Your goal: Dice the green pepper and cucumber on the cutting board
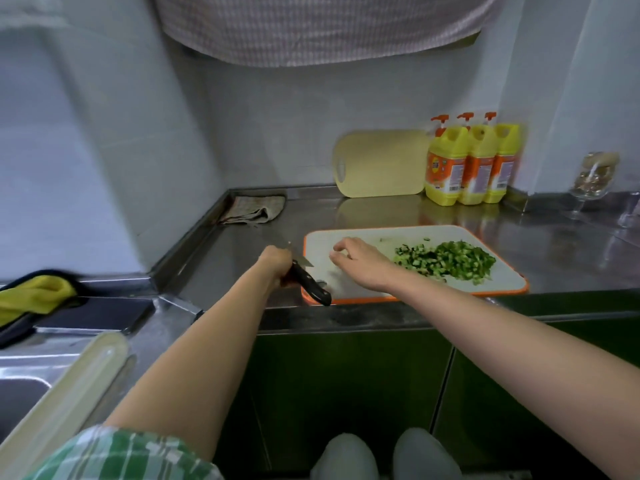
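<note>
The cutting board (pixel 408 233), white with an orange rim, lies flat on the steel counter (pixel 235 265) close to its front edge. On the right half of the board sits a loose heap of diced pepper and cucumber (pixel 446 259), dark-skinned cubes to its left and paler green ones to its right, with a few stray bits toward the board's far edge.

The left hand (pixel 275 261) is just off the board's left rim, fingers wrapped tight round the black handle of a knife (pixel 310 284). The handle's butt slants over the board's near-left corner. A short stretch of pale blade shows beside the fist, above the board's left rim; the rest of it is blurred.

The right hand (pixel 360 263) is over the bare left half of the board, just left of the heap, palm down, fingers loosely bent and spread, tips pointing at the surface. Nothing shows between them, and whether the tips touch the board cannot be told.

Behind the board a beige board (pixel 381 162) leans on the wall, with three yellow bottles (pixel 471 164) at its right. A folded cloth (pixel 254 209) lies in the corner, far left of the board
</note>
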The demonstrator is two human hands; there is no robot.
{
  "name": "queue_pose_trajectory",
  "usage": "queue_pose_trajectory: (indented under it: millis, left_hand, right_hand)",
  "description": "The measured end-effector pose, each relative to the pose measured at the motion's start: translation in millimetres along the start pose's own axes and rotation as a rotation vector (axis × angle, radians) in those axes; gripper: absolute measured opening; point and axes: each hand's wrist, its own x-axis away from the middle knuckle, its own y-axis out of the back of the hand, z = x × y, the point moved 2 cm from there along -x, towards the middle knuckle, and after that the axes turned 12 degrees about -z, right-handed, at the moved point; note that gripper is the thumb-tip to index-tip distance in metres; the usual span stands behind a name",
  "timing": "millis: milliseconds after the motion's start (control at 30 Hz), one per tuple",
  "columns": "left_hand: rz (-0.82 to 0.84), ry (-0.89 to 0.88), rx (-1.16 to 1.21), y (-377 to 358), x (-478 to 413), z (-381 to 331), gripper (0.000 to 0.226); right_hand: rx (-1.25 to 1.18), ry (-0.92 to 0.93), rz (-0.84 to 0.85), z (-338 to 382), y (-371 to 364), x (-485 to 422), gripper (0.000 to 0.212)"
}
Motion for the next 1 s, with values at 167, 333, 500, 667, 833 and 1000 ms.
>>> queue_pose_trajectory:
  millis: [167,333,500,667,833,1000]
  left_hand:
    - [0.010,0.018,-0.063,32.3,-16.5,17.7,0.023]
    - [-0.007,-0.116,-0.385,48.3,-32.9,25.0,0.025]
    - [-0.128,-0.316,-0.896,47.1,-31.9,27.8,0.051]
    - [-0.260,-0.422,-1.122,36.7,-26.1,34.4,0.050]
    - [-0.433,-0.689,-0.965,-0.6,-6.7,14.9,0.039]
    - [-0.128,-1.067,-0.718,-87.7,29.8,-6.2,0.035]
  right_hand:
    - [0.154,-0.001,0.174,0.2,-33.3,-9.3,0.044]
    - [0.318,0.024,0.206,2.1,-43.3,-15.5,0.044]
    - [0.361,0.028,0.161,3.3,-45.7,-15.2,0.040]
    - [0.241,0.038,0.174,-5.3,-43.3,-2.8,0.040]
    - [-0.015,0.039,-0.077,-34.5,-4.4,9.0,0.036]
    - [-0.011,-0.043,-0.311,-100.6,48.9,16.9,0.032]
